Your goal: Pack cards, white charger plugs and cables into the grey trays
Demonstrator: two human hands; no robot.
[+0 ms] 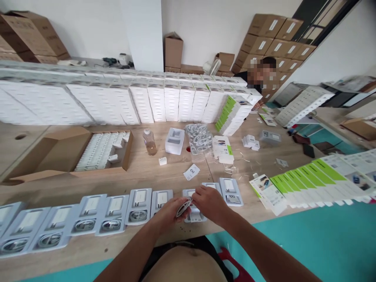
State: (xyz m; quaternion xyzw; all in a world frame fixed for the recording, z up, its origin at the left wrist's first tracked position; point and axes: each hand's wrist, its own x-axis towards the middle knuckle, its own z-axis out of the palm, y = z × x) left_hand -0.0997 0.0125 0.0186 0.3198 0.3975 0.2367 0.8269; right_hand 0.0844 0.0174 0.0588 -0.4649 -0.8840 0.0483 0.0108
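A coiled white charging cable is gripped by my left hand near the table's front edge. My right hand pinches at the upper end of the same coil, with its fingertips pressed together. Under and between the hands lies a pale plastic tray, partly covered by them. To the left runs a row of similar trays, several holding a white adapter and a coiled cable. Right of my hands stands a tray with an adapter and a small printed card in it.
Stacked white boxes form a wall across the back. A carton of adapters lies left, near a bottle. Bagged cables, tray stack and leaflets lie ahead. Green-white boxes line the right. A person is behind.
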